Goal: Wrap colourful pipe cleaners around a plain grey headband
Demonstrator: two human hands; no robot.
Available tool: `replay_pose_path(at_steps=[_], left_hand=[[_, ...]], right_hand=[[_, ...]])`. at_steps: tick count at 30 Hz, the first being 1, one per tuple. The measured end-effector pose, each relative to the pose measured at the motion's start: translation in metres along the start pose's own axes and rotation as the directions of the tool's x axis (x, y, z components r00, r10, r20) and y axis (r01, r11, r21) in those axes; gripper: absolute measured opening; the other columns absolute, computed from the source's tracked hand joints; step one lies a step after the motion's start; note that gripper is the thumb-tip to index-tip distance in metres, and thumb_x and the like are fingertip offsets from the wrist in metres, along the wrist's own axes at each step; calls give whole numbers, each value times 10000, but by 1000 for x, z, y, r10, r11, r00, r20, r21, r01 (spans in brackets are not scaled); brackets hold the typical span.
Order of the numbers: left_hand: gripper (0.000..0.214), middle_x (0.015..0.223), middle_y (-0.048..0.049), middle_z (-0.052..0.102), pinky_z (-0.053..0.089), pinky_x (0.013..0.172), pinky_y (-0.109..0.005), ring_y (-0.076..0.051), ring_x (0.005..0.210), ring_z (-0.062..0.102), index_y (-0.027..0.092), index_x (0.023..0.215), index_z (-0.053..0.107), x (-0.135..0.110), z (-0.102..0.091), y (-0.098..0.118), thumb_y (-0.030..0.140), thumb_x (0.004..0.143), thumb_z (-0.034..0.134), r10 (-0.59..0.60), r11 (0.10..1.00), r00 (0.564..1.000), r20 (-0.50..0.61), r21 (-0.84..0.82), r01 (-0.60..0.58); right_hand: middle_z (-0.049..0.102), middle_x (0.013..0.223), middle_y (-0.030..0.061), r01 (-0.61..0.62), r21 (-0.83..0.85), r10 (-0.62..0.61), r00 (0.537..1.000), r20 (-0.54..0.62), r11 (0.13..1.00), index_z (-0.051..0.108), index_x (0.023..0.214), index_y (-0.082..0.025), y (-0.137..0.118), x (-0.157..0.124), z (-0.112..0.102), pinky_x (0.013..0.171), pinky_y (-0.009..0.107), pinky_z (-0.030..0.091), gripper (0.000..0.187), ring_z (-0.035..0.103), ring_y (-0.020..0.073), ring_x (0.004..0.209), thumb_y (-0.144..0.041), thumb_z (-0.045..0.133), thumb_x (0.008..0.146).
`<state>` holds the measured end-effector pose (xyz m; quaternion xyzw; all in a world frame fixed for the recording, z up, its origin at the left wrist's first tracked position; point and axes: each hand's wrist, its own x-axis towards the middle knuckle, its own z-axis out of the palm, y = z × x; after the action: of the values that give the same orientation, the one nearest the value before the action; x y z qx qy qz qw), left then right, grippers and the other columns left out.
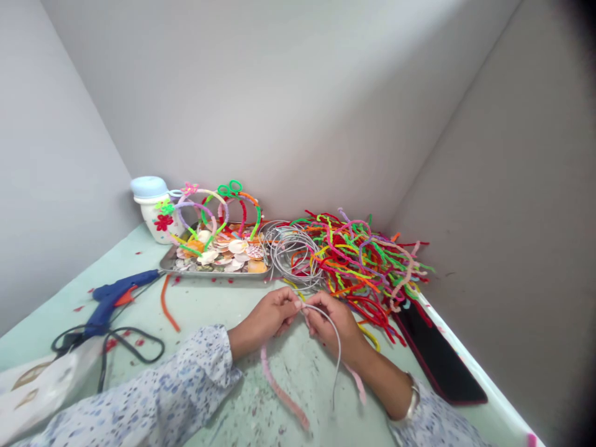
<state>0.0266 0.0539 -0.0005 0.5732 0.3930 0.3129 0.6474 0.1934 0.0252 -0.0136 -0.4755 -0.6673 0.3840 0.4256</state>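
Observation:
My left hand [272, 313] and my right hand [335, 320] meet over the table, fingertips nearly touching. Both pinch a thin grey wire [339, 347], whose free end curves down past my right wrist. A pink pipe cleaner [283, 392] hangs below my left hand, and a pink fuzzy end [357, 382] shows under my right wrist. Whether these are one piece, and how they meet the wire, is hidden by my fingers. Just beyond my hands lies a coil of grey wire [274, 257].
A metal tray [218, 274] holds shells and several decorated headbands [258, 217]. Right of it is a heap of colourful pipe cleaners [363, 254], near a black flat object [442, 354]. On the left are a blue glue gun [109, 304], its cord, a white-and-blue bottle [153, 211] and a plastic bag [51, 385].

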Motion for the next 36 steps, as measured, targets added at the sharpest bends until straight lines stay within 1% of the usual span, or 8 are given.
replay_pose_path(at_steps=[2,4,8,16,22,25,30,36], left_hand=[[217,461,83,414,231,350,-177,-58,354,312,179,746,476,-1,2,1,378,787,551,4,1000,1000,-5,24,-4],[228,471,82,415,237,352,-175,-59,360,320,180,747,475,-3,3,2,390,786,553,8,999,1000,-10,39,-8],[245,498,73,426,248,356,-174,-62,371,332,183,758,481,-4,5,2,417,804,537,28,996,1000,-3,81,-28],[267,532,48,439,287,367,-181,-83,394,371,194,733,490,-7,7,-3,440,833,479,93,970,995,-33,230,-83],[249,545,48,454,297,349,-185,-90,381,377,204,813,506,-8,8,-4,442,851,442,97,962,994,-50,262,-81],[251,549,47,441,290,352,-182,-84,387,376,195,798,510,-8,8,-4,424,862,430,104,961,994,-31,262,-92],[248,535,52,430,310,367,-183,-80,393,384,183,739,493,-8,7,-1,400,853,456,109,970,994,14,218,-110],[245,508,61,426,295,358,-184,-69,363,372,171,716,482,-5,5,1,387,831,500,71,989,996,55,123,-77]], right_hand=[[555,543,-42,79,-96,-78,997,14,992,569,820,-198,3,1,-4,526,222,410,82,521,115,503,-255,520,854],[569,561,-34,128,-167,-125,992,28,978,583,827,-200,6,3,-8,534,226,411,72,530,123,520,-239,526,847],[583,597,-21,155,-239,-152,988,28,959,590,831,-207,10,3,-10,546,231,418,62,541,133,551,-226,531,838],[574,610,-17,149,-227,-150,989,14,962,584,826,-204,9,1,-9,534,226,409,54,522,131,550,-224,535,836],[557,628,-18,148,-212,-147,989,21,966,575,832,-201,7,0,-9,535,225,402,60,500,125,556,-222,521,847],[558,651,-14,156,-222,-155,988,23,962,573,822,-195,7,0,-10,539,223,399,55,500,123,570,-212,524,842],[552,643,-15,161,-199,-152,987,61,967,561,813,-185,3,1,-11,537,221,403,59,500,119,563,-204,514,843],[553,649,-10,209,-238,-197,978,73,949,571,819,-176,2,1,-12,551,230,403,60,499,122,565,-189,516,837]])
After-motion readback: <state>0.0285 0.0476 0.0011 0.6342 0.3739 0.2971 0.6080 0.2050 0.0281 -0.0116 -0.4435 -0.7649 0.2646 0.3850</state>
